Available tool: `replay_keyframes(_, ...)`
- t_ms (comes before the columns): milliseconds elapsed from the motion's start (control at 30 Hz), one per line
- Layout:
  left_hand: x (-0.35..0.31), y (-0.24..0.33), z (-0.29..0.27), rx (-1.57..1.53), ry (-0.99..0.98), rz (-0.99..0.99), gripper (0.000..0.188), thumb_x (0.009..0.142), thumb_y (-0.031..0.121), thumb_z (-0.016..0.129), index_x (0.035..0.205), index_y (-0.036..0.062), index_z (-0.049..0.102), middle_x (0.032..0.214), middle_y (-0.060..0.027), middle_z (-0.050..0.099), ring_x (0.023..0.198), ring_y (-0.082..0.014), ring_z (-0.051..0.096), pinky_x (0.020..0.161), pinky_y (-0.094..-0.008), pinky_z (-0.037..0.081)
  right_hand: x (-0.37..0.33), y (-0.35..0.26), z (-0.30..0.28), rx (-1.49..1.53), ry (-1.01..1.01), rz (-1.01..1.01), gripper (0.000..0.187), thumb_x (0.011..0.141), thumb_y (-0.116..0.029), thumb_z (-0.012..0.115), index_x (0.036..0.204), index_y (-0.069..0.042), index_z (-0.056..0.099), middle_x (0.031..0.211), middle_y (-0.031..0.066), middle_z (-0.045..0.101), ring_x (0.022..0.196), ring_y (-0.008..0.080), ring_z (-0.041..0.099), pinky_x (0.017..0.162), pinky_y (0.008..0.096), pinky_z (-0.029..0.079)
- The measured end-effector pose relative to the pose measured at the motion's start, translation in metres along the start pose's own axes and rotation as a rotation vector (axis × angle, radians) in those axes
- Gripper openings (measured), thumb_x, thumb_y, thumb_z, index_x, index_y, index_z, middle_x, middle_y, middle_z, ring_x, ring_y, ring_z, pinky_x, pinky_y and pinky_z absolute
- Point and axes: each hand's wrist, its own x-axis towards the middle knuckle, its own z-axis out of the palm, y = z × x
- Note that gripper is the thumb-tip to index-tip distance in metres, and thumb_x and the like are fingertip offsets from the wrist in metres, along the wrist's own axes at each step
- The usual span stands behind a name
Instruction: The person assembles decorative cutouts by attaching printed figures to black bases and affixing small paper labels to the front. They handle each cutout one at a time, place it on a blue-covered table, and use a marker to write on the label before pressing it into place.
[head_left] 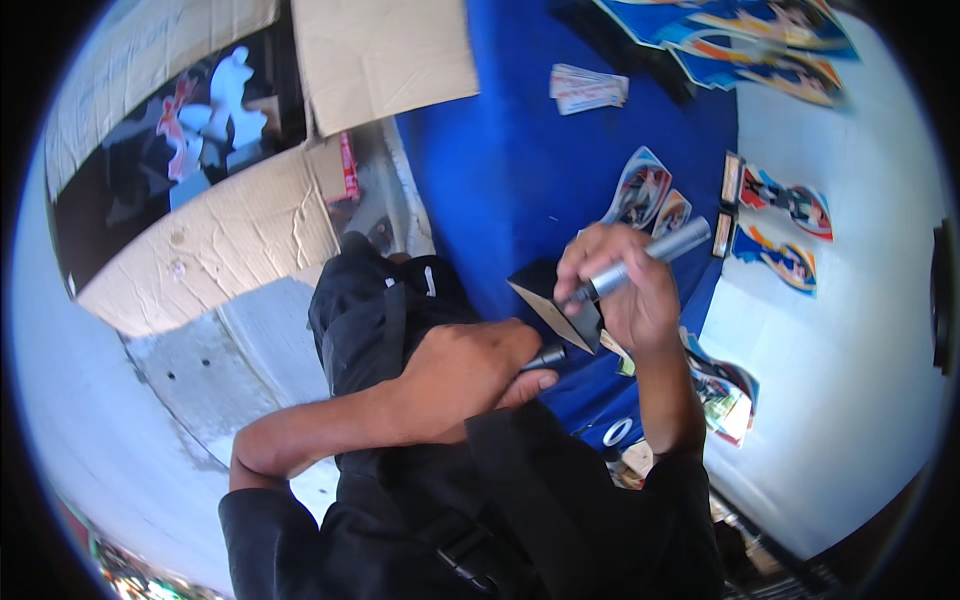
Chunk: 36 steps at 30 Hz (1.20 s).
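Note:
My right hand [632, 290] is closed around a thick silver marker [680, 241], held slanting with its dark tip end toward a small flat tan board [548, 312]. The board stands tilted between my hands, with a black piece [590, 325] along its right side. Whether the tip touches the board I cannot tell. My left hand [465, 365] is closed, knuckles up, around a short dark cylinder that looks like the marker's cap [545, 358]. What supports the board is hidden.
A blue cloth [480, 150] covers the surface ahead, with printed cut-out figures [640, 188] and a stack of paper slips [588, 90] on it. More cut-outs [790, 205] stand along the white panel at right. An open cardboard box [250, 240] holding cut-outs is at left.

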Motion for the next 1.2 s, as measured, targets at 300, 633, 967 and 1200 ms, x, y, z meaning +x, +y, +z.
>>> replay_keyframes(300,0.018,0.043,0.010,0.189,-0.141,0.008,0.036,0.096,0.035,0.068,0.087,0.0046,0.051,0.077,-0.0154,0.060,0.069,-0.0388,0.066,0.058,-0.0462,0.052,-0.087,0.008,0.008,-0.067,0.172,-0.331,0.029,0.099,-0.020,0.053,0.081,0.002,0.060,0.090,0.0192,0.066,0.078,0.0219,0.067,0.074,0.0351,0.052)
replay_keyframes(633,0.031,0.075,0.063,-0.257,-0.404,-0.084,0.039,0.107,0.035,0.052,0.093,-0.0012,0.054,0.073,-0.0226,0.056,0.067,-0.0408,0.061,0.061,-0.0465,0.045,-0.131,0.057,0.022,-0.162,0.337,-0.725,0.046,0.105,-0.040,0.040,0.113,-0.002,0.063,0.109,0.0185,0.058,0.081,0.0175,0.055,0.067,0.0315,0.046)
replay_keyframes(967,0.102,0.068,0.022,0.673,-0.357,0.266,0.023,0.097,0.023,0.065,0.110,0.0047,0.066,0.114,-0.0170,0.068,0.096,-0.0350,0.069,0.079,-0.0445,0.057,-0.230,0.141,0.033,-0.175,0.847,-0.401,0.021,0.088,-0.020,0.072,0.098,-0.002,0.069,0.072,0.0067,0.065,0.057,0.0174,0.059,0.054,0.0324,0.045)
replay_keyframes(1200,0.244,-0.025,-0.058,1.171,0.210,-0.022,0.038,0.096,0.015,0.060,0.131,-0.0004,0.057,0.130,-0.0257,0.059,0.123,-0.0447,0.056,0.103,-0.0521,0.047,-0.315,0.277,0.100,-0.045,0.652,0.471,0.016,0.087,-0.014,0.069,0.096,-0.001,0.072,0.077,0.0126,0.070,0.064,0.0215,0.068,0.061,0.0348,0.052)
